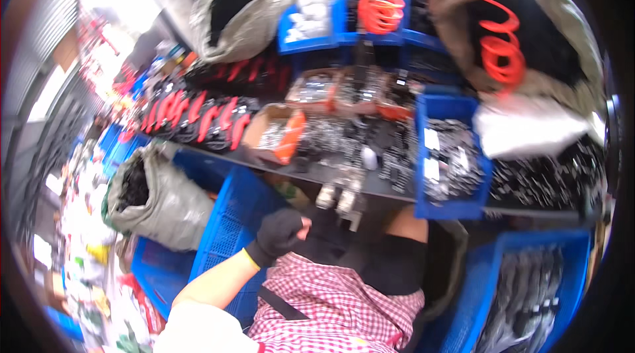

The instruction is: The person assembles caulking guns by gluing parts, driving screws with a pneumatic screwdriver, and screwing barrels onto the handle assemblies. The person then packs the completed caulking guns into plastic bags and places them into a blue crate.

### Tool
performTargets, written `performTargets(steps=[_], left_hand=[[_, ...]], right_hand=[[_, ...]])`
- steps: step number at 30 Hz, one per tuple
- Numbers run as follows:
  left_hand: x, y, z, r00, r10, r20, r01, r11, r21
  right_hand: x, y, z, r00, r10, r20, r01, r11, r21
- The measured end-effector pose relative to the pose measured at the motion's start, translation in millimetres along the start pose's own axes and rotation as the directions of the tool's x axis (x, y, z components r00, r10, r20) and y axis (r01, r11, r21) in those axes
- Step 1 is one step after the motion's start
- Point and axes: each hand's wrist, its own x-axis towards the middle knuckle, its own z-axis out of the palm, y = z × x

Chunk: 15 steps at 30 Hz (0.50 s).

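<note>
My left hand [278,235], in a black fingerless glove, hovers over my lap by the near edge of the bench. Its fingers are curled in, and whatever they may hold is hidden. Past it, at the bench edge, is a small metal fixture [340,196] with two pale rounded ends. My right hand does not show. A checked red-and-white apron [324,293] covers my lap. Small metal parts [324,133] lie heaped on the bench behind the fixture, beside an open carton [274,135] of similar pieces.
A blue bin [486,188] of metal parts overhangs the bench edge at right. Red-handled tools [198,118] lie at left. Orange coiled hoses [383,6] hang above. Large sacks [248,12] stand behind. Blue crates [225,221] flank my legs, one holding bagged black parts [526,293].
</note>
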Motion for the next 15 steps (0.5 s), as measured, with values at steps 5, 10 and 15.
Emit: performTargets(steps=[5, 10, 15], left_hand=[[36.1, -141.0, -36.7, 0.770, -0.274, -0.576, 0.310, 0.950, -0.037], [57.0, -332.1, -72.8, 0.612, -0.500, -0.613, 0.524, 0.837, -0.158], [164.6, -421.3, -52.1, 0.332, -0.920, -0.208, 0.650, 0.383, -0.656]], right_hand=[[40.7, 46.4, 23.8, 0.973, -0.232, 0.007, 0.230, 0.961, -0.151], [88.5, 47.8, 8.4, 0.928, -0.366, 0.066, 0.368, 0.875, -0.313], [66.1, 52.1, -37.3, 0.915, -0.371, 0.157, 0.397, 0.769, -0.501]])
